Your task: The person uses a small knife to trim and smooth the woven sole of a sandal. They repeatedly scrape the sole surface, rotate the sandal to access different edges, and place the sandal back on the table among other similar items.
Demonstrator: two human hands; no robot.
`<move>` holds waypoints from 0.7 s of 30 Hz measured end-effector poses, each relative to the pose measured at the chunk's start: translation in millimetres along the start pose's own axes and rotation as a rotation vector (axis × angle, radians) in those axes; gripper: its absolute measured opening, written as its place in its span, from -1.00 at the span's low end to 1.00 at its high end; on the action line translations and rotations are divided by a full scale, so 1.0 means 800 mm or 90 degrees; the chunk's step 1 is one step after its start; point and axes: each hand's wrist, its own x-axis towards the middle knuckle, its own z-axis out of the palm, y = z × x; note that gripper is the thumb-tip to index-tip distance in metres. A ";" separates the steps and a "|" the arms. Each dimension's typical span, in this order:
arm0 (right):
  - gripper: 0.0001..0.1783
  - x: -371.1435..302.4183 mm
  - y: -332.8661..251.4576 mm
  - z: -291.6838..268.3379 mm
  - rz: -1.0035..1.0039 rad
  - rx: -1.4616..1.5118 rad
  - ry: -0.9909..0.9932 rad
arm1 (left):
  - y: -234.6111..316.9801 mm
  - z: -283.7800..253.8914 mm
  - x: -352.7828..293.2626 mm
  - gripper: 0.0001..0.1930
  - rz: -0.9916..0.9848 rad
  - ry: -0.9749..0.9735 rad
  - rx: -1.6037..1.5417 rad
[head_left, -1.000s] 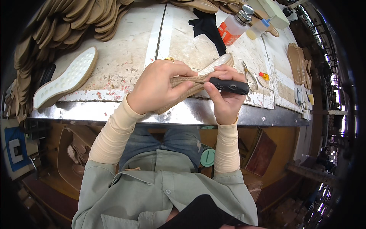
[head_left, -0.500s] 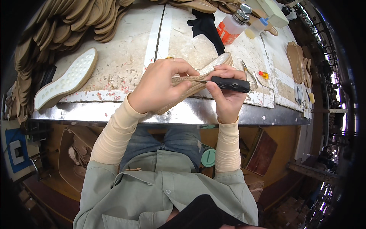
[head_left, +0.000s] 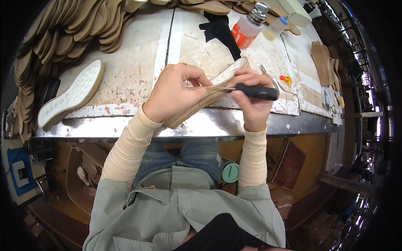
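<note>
A wedge shoe sole (head_left: 200, 103) with a tan woven side and a whitish top face lies slantwise over the table's front edge. My left hand (head_left: 172, 90) is closed on its upper rim, thumb and forefinger pinched together near the middle. In my right hand (head_left: 254, 113) is a black-handled tool (head_left: 255, 92) with a thin metal shaft. The shaft points left and meets the sole's rim close to my left thumb; its very tip cannot be made out. My right fingers also rest against the sole's far part.
Stacked tan soles (head_left: 79, 25) fill the far left. A white-bottomed sole (head_left: 77, 92) lies at left. Behind my hands are a black cloth (head_left: 222, 35), a pump bottle (head_left: 248, 29) and a blue-capped bottle (head_left: 274, 29). Small tools and a red-yellow piece (head_left: 285, 79) lie at right.
My right hand and the tool have shifted slightly right, showing more of the metal shaft. The sole has tilted, so more of its woven side shows. My left hand stays pinched at the rim.
</note>
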 end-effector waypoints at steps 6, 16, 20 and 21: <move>-0.60 0.000 0.009 -0.005 0.032 0.067 0.020 | -0.001 -0.003 -0.002 -0.76 0.084 -0.033 0.027; -0.60 -0.003 0.007 -0.001 0.079 0.145 0.042 | 0.003 -0.001 0.001 -0.65 0.073 -0.037 0.104; -0.59 -0.004 0.010 0.000 0.048 0.076 0.018 | -0.003 0.003 0.001 -0.69 0.085 -0.008 0.108; -0.59 -0.004 0.011 0.000 0.044 0.063 0.015 | -0.005 0.005 0.002 -0.70 0.095 0.007 0.102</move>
